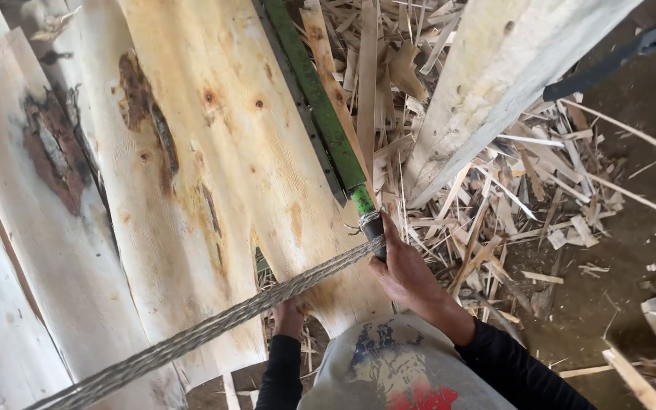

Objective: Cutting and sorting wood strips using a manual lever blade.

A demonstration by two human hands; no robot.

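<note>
My right hand (pixel 402 267) grips the lower end of a green metal bar (pixel 319 102), where a braided grey rope (pixel 214 328) is tied around it. The rope runs taut down to the lower left corner. My left hand (pixel 290 316) sits lower, partly hidden under the rope, touching the bottom edge of a pale wood veneer sheet (pixel 214 159). Both arms wear black sleeves.
Several overlapping veneer sheets (pixel 32 228) with dark knots and bark patches fill the left. A thick pale plank (pixel 495 68) leans at the upper right. A heap of wood strips and splinters (pixel 495 212) covers the dirt floor (pixel 632 250) on the right.
</note>
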